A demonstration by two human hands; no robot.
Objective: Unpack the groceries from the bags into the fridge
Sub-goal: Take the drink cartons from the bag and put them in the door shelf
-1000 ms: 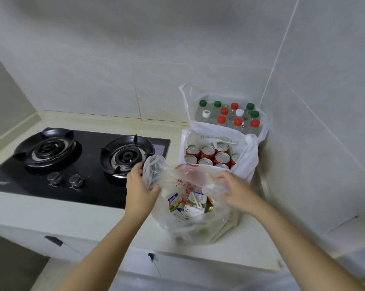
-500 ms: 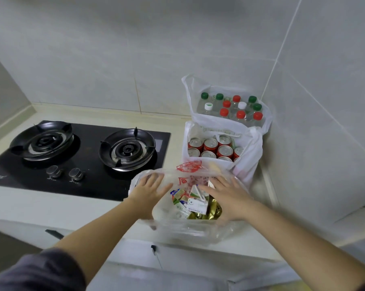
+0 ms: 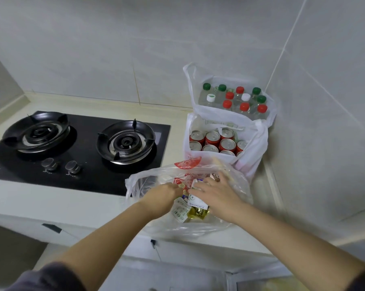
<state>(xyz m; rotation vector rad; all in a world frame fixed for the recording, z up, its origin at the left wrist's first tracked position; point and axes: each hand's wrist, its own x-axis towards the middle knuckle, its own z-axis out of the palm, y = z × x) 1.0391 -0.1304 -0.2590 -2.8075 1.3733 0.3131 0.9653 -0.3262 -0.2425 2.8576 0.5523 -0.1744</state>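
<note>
A clear plastic bag (image 3: pixel 135 183) with red print lies open at the counter's front edge. Inside are small cartons, among them a white carton (image 3: pixel 195 202) and a green-and-white carton (image 3: pixel 180 211), plus a gold packet (image 3: pixel 198 213). Both hands are inside the bag. My left hand (image 3: pixel 163 196) curls down among the cartons with its fingertips blurred. My right hand (image 3: pixel 218 194) lies over the white carton with fairly straight fingers. Behind stands a white bag of red cans (image 3: pixel 213 141), and behind that a white bag of bottles (image 3: pixel 234 99) with red, green and white caps.
A black two-burner gas hob (image 3: pixel 78 143) fills the counter to the left, its knobs near the front. Tiled walls close off the back and the right side. The white counter edge (image 3: pixel 72 208) runs just below the bags.
Both hands have moved from the bag's rim down into it, onto the cartons. The bag's mouth has been pushed down and now lies wide open.
</note>
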